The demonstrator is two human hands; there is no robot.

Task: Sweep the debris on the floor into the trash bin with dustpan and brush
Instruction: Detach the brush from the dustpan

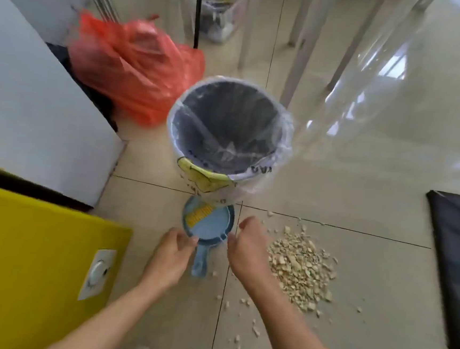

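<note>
While the blue dustpan [208,224] lies flat on the floor just in front of the trash bin [228,135], its handle pointing back toward us, we reach for it with both hands. A yellow brush [199,214] sits nested inside the pan near the bin's base, which is probably how the set is stored, so the two pieces must be separated before any sweeping can start. Our left hand [170,255] is at the pan's left rim, fingers curled and partly open; motion blur leaves us unable to tell whether it touches the plastic. Our right hand [247,247] hovers at the right rim, thumb and fingers spread, gripping nothing. Both forearms angle inward and converge on the pan, wrists bent slightly down. The debris [301,269], a heap of pale crumbs, lies just right of the dustpan and nearer us than the bin, with strays scattered toward our feet. The bin stands upright, lined with a clear bag.
</note>
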